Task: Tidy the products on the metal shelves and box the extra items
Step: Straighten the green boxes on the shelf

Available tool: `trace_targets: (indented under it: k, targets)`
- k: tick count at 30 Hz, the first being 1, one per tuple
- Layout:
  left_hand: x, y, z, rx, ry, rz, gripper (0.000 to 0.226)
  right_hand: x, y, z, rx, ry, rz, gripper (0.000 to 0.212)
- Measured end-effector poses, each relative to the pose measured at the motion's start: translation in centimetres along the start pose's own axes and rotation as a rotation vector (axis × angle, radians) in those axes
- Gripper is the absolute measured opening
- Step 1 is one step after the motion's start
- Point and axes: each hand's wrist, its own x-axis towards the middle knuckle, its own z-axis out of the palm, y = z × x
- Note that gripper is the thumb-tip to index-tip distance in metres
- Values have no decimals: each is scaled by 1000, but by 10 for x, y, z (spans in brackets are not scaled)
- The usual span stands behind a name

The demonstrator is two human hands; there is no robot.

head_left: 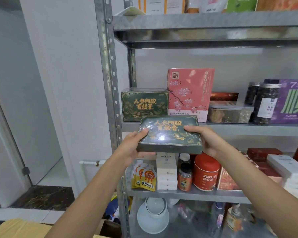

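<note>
Both hands hold flat green box (169, 133) (gold lettering, glossy wrap) in front of metal shelf (248, 128), tilted face-up. Left hand (133, 146) grips left edge, thumb on top; right hand (206, 140) grips right edge likewise. Matching green box (144, 104) stands upright behind, beside pink box (190, 93).

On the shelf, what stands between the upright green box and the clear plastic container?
The head view shows a pink blossom-printed box between the upright green box and the clear plastic container, right beside the green one.
</note>
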Motion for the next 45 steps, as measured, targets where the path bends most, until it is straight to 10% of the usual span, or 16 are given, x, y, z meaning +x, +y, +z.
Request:
trace_targets:
  k: [5, 8, 12, 16, 22, 27, 34, 40, 45]
  targets:
    - [-2, -1, 12, 282, 31, 39, 38, -11, 3, -6, -6, 108, 59, 41]
    - [-4, -20, 18, 976, 206, 471, 73, -15, 5, -7, -49, 226, -6, 36]
    - [-10, -47, 34, 1542, 29, 1078, 93, -20, 7, -1, -10, 272, 5, 40]
    - [0, -49, 39, 1372, 340, 1369, 59, -29, 8, 9, -35, 163, -5, 40]
    - [-5, -39, 34, 479, 173, 764, 59, -31, 23, -12, -212, 57, -293, 69]
    - [-6, -44, 53, -36, 55, 428, 44, -18, 55, -5, -142, -127, -177, 87]
    - [-14, -11, 15, -171, 22, 520, 68, -20, 52, -32, -183, -15, -219, 68]
    - [-11, -17, -13, 305, -21, 287, 46, -24, 29, -31, -311, 22, -241, 81]
    - [-3, -31, -9, 172, 170, 247, 23, -36, 34, -12, -103, -18, -162, 75]
